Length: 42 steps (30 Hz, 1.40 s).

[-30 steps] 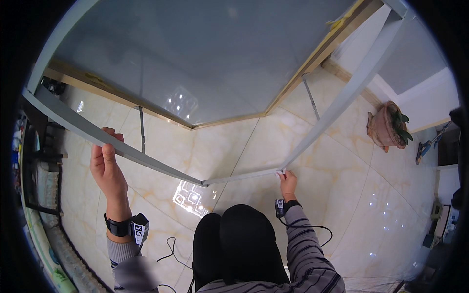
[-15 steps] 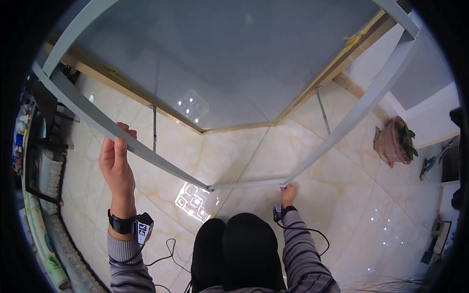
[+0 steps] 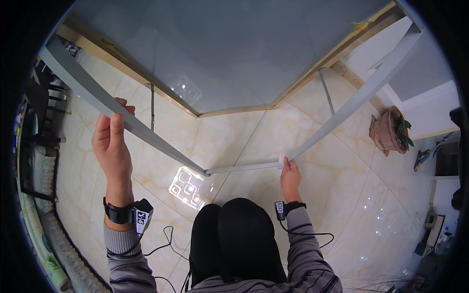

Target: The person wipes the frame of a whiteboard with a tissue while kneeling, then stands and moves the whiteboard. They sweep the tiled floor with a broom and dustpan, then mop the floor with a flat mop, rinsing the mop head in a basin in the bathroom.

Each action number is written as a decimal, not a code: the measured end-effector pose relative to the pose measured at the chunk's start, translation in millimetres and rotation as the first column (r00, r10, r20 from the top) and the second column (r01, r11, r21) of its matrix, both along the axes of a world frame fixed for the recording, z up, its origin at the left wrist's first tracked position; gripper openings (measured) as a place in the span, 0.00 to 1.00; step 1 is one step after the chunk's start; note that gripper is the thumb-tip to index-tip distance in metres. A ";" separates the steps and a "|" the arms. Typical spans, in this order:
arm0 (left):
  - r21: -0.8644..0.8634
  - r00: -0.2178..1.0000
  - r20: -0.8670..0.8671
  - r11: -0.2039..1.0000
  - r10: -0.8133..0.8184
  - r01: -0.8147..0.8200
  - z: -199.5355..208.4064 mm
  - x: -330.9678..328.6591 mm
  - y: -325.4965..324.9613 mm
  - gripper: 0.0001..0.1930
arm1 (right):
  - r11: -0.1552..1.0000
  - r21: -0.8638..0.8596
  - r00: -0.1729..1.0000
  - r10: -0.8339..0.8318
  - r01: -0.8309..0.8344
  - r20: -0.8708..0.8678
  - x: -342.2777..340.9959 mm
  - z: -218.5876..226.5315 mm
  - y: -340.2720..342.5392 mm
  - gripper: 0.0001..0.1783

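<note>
A large pale grey frame (image 3: 146,139) made of straight bars stretches up and away from me. On its left bar sits my left hand (image 3: 114,141), thumb on the near side and fingers curled behind. My right hand (image 3: 291,177) is closed at the near right corner, where the short near bar (image 3: 244,168) meets the right bar (image 3: 351,97). Its fingers pinch a small white piece (image 3: 281,162) that touches this corner. Whether the white piece is cloth, paper or plastic cannot be made out. Each wrist carries a black strap with a small device.
Beyond the frame lies a big glossy grey panel (image 3: 234,58) with wooden edging and thin metal legs (image 3: 152,107). A potted plant (image 3: 389,129) stands on the marble-patterned floor at right. Dark chairs (image 3: 36,97) and a rolled green mat (image 3: 51,268) line the left. A black cable (image 3: 168,237) trails nearby.
The near bar and both hands sit higher in view. My right hand with the white piece has shifted up at the corner and turned more upright. The left hand keeps its hold.
</note>
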<state>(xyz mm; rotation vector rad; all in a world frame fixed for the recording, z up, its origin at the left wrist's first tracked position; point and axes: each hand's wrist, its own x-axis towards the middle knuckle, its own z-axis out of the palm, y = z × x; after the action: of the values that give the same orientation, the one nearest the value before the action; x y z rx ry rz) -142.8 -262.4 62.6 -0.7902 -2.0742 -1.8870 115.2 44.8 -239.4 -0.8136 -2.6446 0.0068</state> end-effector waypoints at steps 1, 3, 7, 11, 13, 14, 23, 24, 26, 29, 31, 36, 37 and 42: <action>-0.002 1.000 0.003 1.000 -0.003 0.003 0.6 0.2 0.5 0.15 | 1.000 0.010 1.000 0.027 -0.027 -0.014 0.2 -3.5 3.1 0.14; -0.008 1.000 0.000 1.000 0.000 0.000 1.6 0.6 1.0 0.15 | 0.998 0.040 0.998 0.039 -0.041 0.049 2.6 -14.3 5.8 0.15; -0.008 1.000 -0.008 1.000 0.014 -0.014 0.9 1.9 1.0 0.15 | 0.998 0.060 0.983 0.023 -0.034 0.184 9.2 -33.1 8.0 0.17; 0.006 1.000 -0.001 1.000 0.024 -0.024 -0.1 1.4 1.3 0.16 | 0.998 0.041 0.990 0.038 -0.043 0.135 5.9 -38.8 13.1 0.17; 0.004 1.000 -0.009 1.000 0.013 -0.013 -0.4 1.0 1.4 0.16 | 0.997 0.038 0.996 0.062 -0.064 0.062 4.7 -38.3 16.0 0.15; 0.004 1.000 -0.011 1.000 0.010 -0.010 -0.5 0.6 1.4 0.16 | 0.996 0.035 0.997 0.077 -0.077 0.018 4.7 -37.9 17.3 0.14; -0.007 1.000 0.004 1.000 -0.026 0.026 -3.5 -1.7 -4.0 0.15 | 1.000 -0.020 0.995 -0.013 0.015 0.101 6.4 -56.1 9.2 0.15; -0.002 0.999 0.011 0.999 -0.032 0.032 -4.2 -1.9 -4.3 0.15 | 0.999 -0.033 0.996 -0.039 0.042 0.077 5.8 -61.0 5.6 0.17; 0.015 0.999 0.016 0.999 -0.043 0.043 -4.7 -2.6 -4.6 0.15 | 0.987 -0.143 0.991 -0.058 0.074 0.117 4.8 -71.3 -6.6 0.22; 0.019 0.999 0.025 0.999 -0.041 0.040 -4.6 -1.3 -4.1 0.15 | 0.975 -0.218 0.996 -0.028 0.046 0.082 0.6 -81.5 -16.4 0.28; 0.019 0.999 0.012 0.999 -0.049 0.049 -3.8 -0.8 -3.3 0.15 | 0.964 -0.267 0.997 0.025 -0.005 0.071 -3.0 -84.0 -24.9 0.29; 0.046 1.000 -0.017 0.999 -0.025 0.026 -3.8 -1.6 -0.3 0.18 | 0.915 -0.385 0.973 0.188 -0.125 0.132 -24.2 -85.5 -63.0 0.29; 0.045 1.000 -0.017 0.999 -0.022 0.023 -3.8 -1.3 -0.4 0.18 | 0.908 -0.387 0.964 0.229 -0.162 0.134 -28.1 -85.6 -69.3 0.30; 0.029 0.999 -0.030 0.999 -0.022 0.023 -3.7 -1.5 -0.5 0.18 | 0.882 -0.353 0.918 0.374 -0.311 0.127 -39.5 -86.1 -83.6 0.32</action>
<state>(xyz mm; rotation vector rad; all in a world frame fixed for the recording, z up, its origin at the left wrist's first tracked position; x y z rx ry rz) -144.3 -262.9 58.8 -0.8328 -2.0231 -1.9011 75.6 -38.8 -325.5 -0.4385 -2.9861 0.4981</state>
